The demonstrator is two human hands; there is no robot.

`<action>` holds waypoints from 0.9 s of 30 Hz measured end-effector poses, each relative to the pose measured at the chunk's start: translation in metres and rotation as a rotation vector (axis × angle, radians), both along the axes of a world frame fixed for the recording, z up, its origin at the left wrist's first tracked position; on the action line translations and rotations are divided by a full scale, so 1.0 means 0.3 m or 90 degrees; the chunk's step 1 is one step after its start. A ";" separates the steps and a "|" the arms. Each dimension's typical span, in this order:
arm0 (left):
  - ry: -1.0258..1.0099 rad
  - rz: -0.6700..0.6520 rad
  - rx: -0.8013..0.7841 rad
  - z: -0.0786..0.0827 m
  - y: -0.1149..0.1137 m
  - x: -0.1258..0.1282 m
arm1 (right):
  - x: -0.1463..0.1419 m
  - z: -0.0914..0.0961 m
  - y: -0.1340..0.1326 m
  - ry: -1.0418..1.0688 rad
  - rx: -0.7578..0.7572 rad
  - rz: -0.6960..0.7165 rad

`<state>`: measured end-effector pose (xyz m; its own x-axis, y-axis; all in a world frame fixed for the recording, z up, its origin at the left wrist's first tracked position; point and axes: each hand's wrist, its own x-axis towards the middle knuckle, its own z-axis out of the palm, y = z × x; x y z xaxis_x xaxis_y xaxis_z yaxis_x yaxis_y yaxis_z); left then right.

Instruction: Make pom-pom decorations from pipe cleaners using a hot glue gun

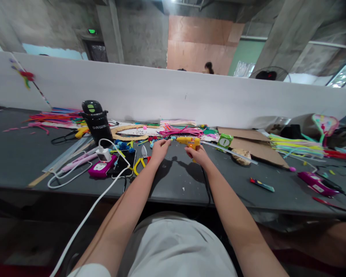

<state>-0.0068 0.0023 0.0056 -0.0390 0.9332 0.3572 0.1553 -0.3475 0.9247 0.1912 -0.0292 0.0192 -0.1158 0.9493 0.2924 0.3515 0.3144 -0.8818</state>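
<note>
"While the right hand [198, 154] held the yellow glue gun [191, 142], where was it?"

"Right of the black DAWN tumbler [98, 126], nozzle [179, 140] turned back toward the tumbler, presumably so it faced the left hand [160, 150]."

"How were the fingers set?"

"Right ones curled around the gun; left ones bunched nearly together at a tiny blue-green piece [173, 137], though I couldn't tell whether they gripped it."
</note>
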 end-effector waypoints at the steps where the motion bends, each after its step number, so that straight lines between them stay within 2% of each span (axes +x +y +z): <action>1: 0.004 0.002 0.003 0.000 0.000 0.000 | 0.001 0.000 0.000 -0.003 0.004 0.000; 27: -0.005 -0.013 0.019 -0.007 0.007 -0.001 | 0.030 -0.034 0.040 0.010 0.011 -0.024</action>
<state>-0.0071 0.0044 0.0037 -0.0233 0.9230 0.3840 0.1409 -0.3772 0.9153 0.2003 -0.0172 0.0089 -0.0754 0.9474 0.3109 0.3499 0.3171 -0.8815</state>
